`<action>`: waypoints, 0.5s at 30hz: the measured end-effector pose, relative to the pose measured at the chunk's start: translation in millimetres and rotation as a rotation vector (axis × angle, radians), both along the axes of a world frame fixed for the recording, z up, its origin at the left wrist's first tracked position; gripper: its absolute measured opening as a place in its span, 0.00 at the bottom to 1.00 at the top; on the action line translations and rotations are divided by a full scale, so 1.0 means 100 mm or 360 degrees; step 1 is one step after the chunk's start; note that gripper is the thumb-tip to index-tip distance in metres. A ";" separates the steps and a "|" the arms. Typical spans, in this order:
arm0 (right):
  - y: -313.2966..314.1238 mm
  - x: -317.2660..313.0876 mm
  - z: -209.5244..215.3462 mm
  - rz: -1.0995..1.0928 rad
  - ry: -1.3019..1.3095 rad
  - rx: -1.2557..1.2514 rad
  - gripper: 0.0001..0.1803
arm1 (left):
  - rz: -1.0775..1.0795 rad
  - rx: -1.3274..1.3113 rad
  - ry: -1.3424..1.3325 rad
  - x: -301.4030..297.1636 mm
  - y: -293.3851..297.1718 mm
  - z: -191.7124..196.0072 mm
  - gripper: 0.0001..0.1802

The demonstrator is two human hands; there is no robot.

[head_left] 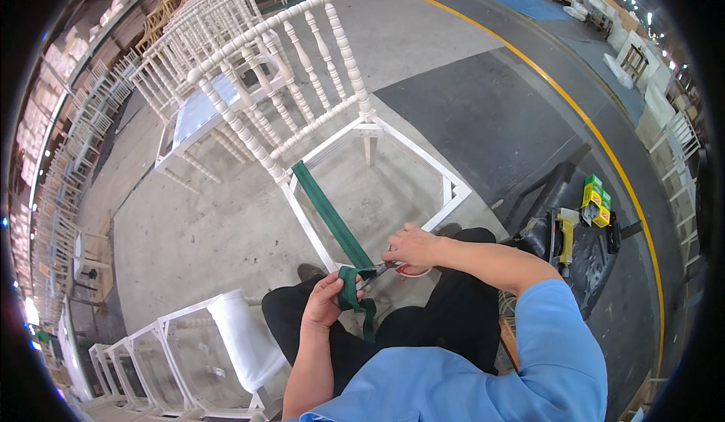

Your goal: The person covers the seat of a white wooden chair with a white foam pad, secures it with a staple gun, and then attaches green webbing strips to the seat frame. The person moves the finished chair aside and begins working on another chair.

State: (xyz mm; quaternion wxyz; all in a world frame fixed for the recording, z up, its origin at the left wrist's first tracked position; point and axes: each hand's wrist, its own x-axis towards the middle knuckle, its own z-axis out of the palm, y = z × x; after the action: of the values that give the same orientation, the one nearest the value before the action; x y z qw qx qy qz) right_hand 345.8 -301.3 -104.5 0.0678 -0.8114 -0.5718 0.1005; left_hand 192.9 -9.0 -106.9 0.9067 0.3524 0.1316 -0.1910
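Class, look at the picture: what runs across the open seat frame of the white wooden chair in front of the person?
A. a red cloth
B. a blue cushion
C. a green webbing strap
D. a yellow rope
C: a green webbing strap stretches from the back rail of the white wooden chair's open seat frame toward the person, whose left hand grips its end.

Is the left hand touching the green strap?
Touching. The head view shows the left hand gripping the green strap, its fingers wrapped around the folded end.

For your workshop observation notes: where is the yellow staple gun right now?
In the head view, the yellow staple gun lies on a dark surface at the person's right, beside green and yellow boxes.
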 end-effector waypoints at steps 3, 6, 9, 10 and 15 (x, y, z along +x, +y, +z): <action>0.01 0.01 -0.04 0.0062 -0.0034 -0.0033 0.24 | -0.0040 -0.0053 -0.0006 0.01 -0.06 0.06 0.20; -0.13 -0.06 0.10 -0.0099 0.0092 0.0050 0.24 | -0.0022 -0.0116 -0.0071 -0.05 -0.13 0.17 0.20; -0.57 -0.20 0.39 -0.0691 0.0141 0.0534 0.26 | 0.0072 -0.0058 -0.0152 -0.04 -0.32 0.33 0.20; -0.82 -0.28 0.46 -0.0989 0.0126 0.0700 0.27 | 0.0085 -0.0048 -0.0177 0.00 -0.47 0.35 0.20; -1.96 -1.03 0.52 -0.2484 0.0124 0.1380 0.28 | -0.0229 0.1045 -0.0411 0.27 -0.79 0.39 0.18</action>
State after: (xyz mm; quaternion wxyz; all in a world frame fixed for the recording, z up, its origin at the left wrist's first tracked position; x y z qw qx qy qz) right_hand 242.3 -497.5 -52.3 0.4372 -0.8685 0.1583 -0.1718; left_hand 220.3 -87.9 -67.7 0.7385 0.6544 0.0453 -0.1558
